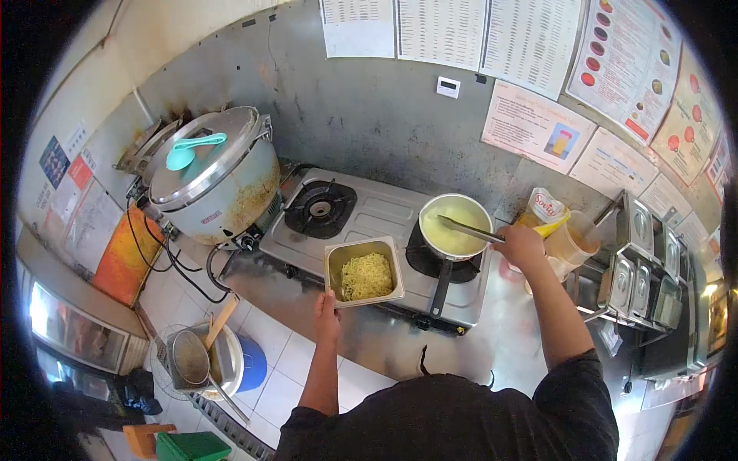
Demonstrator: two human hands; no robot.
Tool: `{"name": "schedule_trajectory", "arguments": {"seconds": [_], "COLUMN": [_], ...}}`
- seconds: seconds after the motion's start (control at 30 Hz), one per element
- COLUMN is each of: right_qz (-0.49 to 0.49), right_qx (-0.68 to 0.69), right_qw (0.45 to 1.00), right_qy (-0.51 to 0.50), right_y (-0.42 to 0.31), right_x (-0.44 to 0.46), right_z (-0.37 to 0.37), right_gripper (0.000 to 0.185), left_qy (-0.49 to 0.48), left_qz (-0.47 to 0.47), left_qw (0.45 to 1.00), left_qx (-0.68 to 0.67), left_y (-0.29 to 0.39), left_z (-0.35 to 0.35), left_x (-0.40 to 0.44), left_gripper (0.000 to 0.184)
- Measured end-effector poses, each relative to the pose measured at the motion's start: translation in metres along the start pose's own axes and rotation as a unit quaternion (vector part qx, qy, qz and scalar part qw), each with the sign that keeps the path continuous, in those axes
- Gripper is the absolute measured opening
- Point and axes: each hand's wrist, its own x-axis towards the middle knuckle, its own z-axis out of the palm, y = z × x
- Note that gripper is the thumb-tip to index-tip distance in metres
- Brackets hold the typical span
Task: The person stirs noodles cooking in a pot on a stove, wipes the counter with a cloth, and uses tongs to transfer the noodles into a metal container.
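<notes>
My left hand (327, 313) grips the near left corner of a square metal pan (333, 260), held level above the front of the stove. Yellow noodles (367, 276) lie inside it. My right hand (520, 247) is closed around the handle end of metal tongs (470, 230). Their tips reach into a saucepan (423, 211) of pale yellow, cloudy liquid (453, 223) on the right burner. The saucepan's black handle (440, 289) points toward me. Whether the tong tips hold anything cannot be seen.
A two-burner gas stove (384, 201) has its left burner (319, 207) uncovered. A large rice cooker (231, 180) with a turquoise scoop (192, 147) on its lid stands left. To the right are a plastic packet (544, 206), a tub (575, 237) and metal containers (642, 223). A strainer (190, 357) hangs low left.
</notes>
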Motion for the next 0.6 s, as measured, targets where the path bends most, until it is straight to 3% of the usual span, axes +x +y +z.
{"name": "schedule_trajectory", "arguments": {"seconds": [0.3, 0.4, 0.6], "right_qz": [0.004, 0.044, 0.027], "right_qx": [0.165, 0.174, 0.196], "right_qw": [0.986, 0.984, 0.976], "right_qy": [0.036, 0.016, 0.088], "right_y": [0.029, 0.025, 0.045], "right_x": [-0.027, -0.04, -0.05], "right_z": [-0.021, -0.033, -0.015], "right_gripper": [0.039, 0.041, 0.044], "left_qy": [0.015, -0.005, -0.005], "left_qz": [-0.013, 0.011, 0.013], "left_qw": [1.0, 1.0, 1.0], "left_qx": [-0.007, -0.002, -0.006], "left_y": [-0.002, -0.009, -0.008], "left_z": [0.001, -0.003, 0.005], "left_x": [-0.003, -0.001, -0.004], "left_gripper": [0.029, 0.028, 0.026]}}
